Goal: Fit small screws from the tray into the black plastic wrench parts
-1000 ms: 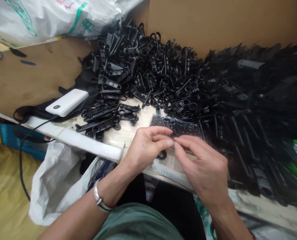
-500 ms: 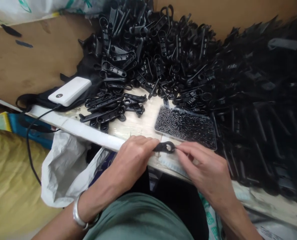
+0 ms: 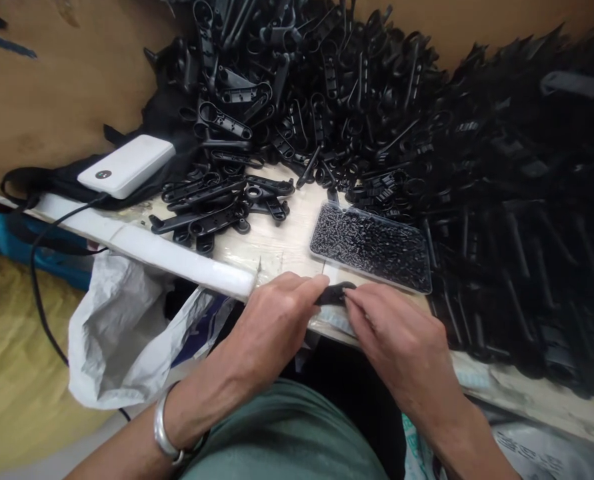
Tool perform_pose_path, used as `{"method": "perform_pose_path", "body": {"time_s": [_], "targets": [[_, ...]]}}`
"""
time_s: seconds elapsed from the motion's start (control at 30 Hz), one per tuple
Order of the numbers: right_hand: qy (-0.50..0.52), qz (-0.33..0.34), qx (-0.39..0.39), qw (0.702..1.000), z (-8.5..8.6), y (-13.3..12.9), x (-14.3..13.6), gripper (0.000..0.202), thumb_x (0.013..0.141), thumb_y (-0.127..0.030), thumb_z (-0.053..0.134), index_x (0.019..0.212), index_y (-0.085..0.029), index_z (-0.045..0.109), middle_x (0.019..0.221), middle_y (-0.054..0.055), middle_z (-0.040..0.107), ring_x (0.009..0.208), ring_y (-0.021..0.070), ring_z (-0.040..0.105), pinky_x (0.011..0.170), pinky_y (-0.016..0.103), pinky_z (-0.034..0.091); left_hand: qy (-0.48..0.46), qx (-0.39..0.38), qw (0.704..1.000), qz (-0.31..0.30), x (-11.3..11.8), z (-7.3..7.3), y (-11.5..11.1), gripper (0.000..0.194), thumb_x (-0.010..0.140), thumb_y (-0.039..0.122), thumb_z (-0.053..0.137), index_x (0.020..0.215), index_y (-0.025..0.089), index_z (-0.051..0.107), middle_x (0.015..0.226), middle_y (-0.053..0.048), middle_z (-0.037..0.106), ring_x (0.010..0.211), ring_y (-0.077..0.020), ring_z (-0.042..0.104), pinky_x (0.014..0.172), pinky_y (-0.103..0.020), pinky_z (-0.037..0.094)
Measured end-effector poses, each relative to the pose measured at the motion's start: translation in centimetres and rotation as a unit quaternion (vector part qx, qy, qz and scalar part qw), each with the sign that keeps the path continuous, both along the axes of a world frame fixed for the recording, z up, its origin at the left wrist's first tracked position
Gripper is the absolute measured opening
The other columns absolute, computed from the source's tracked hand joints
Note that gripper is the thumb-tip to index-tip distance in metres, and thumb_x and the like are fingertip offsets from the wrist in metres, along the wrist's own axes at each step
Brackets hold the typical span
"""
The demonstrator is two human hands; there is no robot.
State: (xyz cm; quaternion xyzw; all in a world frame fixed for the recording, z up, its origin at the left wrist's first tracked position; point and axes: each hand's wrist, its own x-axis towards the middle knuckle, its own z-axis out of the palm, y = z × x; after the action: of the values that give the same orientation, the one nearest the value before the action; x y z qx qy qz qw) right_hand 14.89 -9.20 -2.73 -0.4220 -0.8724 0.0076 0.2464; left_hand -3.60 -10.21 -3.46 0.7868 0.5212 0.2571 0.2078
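Observation:
My left hand point(image 3: 281, 312) is closed on one end of a black plastic part point(image 3: 333, 295), held just over the table's front edge. The fingers of my right hand point(image 3: 404, 337) are pinched together at the other end of this part and cover its ring. Whatever sits between those fingertips is hidden. Right behind the hands lies a clear shallow box point(image 3: 377, 277) filled with tiny dark pieces. Similar black parts form a small group point(image 3: 217, 208) on the left and a large heap point(image 3: 321, 77) at the back.
Dark parts point(image 3: 527, 267) also cover the table's right side. A white power bank point(image 3: 127, 167) rests on black cloth at the left, its black cable point(image 3: 39, 293) hanging down. A white sack point(image 3: 121, 333) hangs below the table edge point(image 3: 177, 257). Cardboard point(image 3: 77, 80) stands behind.
My right fingers have moved left onto the ring of the black part, which showed openly before. The view has shifted a little; my left hand keeps its hold.

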Motion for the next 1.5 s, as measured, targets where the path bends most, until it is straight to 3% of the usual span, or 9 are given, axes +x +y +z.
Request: {"method": "perform_pose_path", "body": {"time_s": [0.13,0.27,0.5,0.67,1.23,1.4,1.5], "targets": [[-0.066,-0.001,0.011,0.998,0.1,-0.4,-0.4,0.012,0.086,-0.005,0.053,0.089,-0.012,0.062,0.095,0.013,0.066,0.09,0.0233,0.062,0.083,0.035,0.048,-0.008,0.0,1.0,0.001,0.0,-0.2,0.0,0.026,0.085,0.009,0.057,0.108,0.019,0.057,0.093,-0.005,0.067,0.083,-0.0195,0.061,0.072,-0.031,0.05],[-0.093,-0.027,0.007,0.995,0.1,-0.8,-1.0,0.013,0.085,-0.003,0.052,0.088,-0.011,0.063,0.087,0.011,0.064,0.081,0.0225,0.062,0.076,0.035,0.049,-0.018,-0.005,1.0,0.005,0.0,-0.4,0.0,0.023,0.084,0.007,0.055,0.103,0.019,0.059,0.092,-0.005,0.067,0.085,-0.0196,0.061,0.073,-0.031,0.05],[0.05,-0.014,-0.1,0.994,0.0,-0.1,-0.1,0.012,0.092,-0.016,0.051,0.097,-0.017,0.063,0.098,0.007,0.066,0.088,0.0177,0.064,0.082,0.03,0.05,-0.073,0.019,0.997,-0.021,0.0,-1.1,0.0,0.022,0.085,0.003,0.051,0.096,0.018,0.063,0.095,-0.005,0.066,0.09,-0.0185,0.059,0.083,-0.033,0.049],[0.049,-0.027,-0.129,0.99,0.2,0.7,0.4,0.014,0.091,-0.02,0.052,0.093,-0.019,0.066,0.093,0.004,0.069,0.086,0.0165,0.066,0.081,0.028,0.051,-0.061,0.006,0.998,-0.035,-0.1,-0.9,0.0,0.024,0.088,0.005,0.047,0.099,0.017,0.064,0.094,-0.005,0.064,0.085,-0.0171,0.056,0.078,-0.031,0.048],[-0.015,-0.005,-0.073,0.997,0.3,0.8,0.2,0.014,0.092,-0.014,0.049,0.092,-0.018,0.062,0.089,0.006,0.068,0.075,0.0169,0.065,0.063,0.027,0.047,-0.033,-0.016,0.997,-0.063,-0.3,-0.9,-0.1,0.037,0.09,0.001,0.034,0.105,0.019,0.062,0.111,-0.009,0.056,0.102,-0.0197,0.051,0.087,-0.034,0.047],[-0.112,-0.006,-0.055,0.992,0.8,0.4,-0.2,0.018,0.088,-0.007,0.046,0.095,-0.015,0.06,0.079,0.006,0.063,0.063,0.0188,0.061,0.058,0.031,0.044,-0.045,-0.01,0.997,-0.061,-0.2,-1.0,0.0,0.035,0.089,0.002,0.035,0.101,0.018,0.063,0.108,-0.009,0.059,0.1,-0.0193,0.052,0.084,-0.033,0.048],[-0.167,0.005,-0.019,0.986,1.3,0.2,-1.0,0.023,0.08,0.0,0.042,0.086,-0.014,0.059,0.07,0.006,0.057,0.057,0.0204,0.058,0.051,0.032,0.039,-0.072,0.001,0.996,-0.054,-0.2,-1.2,0.1,0.029,0.09,0.003,0.039,0.097,0.016,0.063,0.105,-0.008,0.061,0.095,-0.0179,0.054,0.082,-0.032,0.049]]}}
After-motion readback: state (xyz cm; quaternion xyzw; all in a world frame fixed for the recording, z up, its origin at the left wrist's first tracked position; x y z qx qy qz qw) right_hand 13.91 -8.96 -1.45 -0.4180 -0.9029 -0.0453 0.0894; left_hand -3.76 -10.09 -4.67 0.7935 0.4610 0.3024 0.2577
